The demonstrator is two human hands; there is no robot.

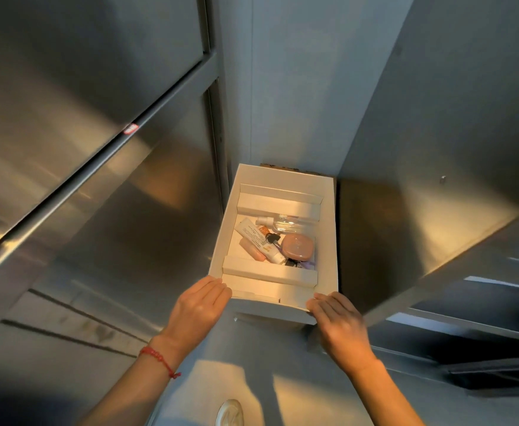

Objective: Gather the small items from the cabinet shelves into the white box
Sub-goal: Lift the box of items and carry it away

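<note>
Steel cabinet walls (436, 118) close in on both sides. Between them sits the white box (329, 229) on a metal shelf (252, 348). The left hand (198, 309) and right hand (339, 322) grip its near corners. Inside lie a pink compact (296, 246), a white tube (259, 240) and a clear bottle (289, 222).

No legible text (the white tube (259, 239) carries only blurred print).

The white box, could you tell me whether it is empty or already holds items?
It holds items. The white box is open-topped, and inside lie a clear bottle, a white tube and a pink compact, among others.
</note>
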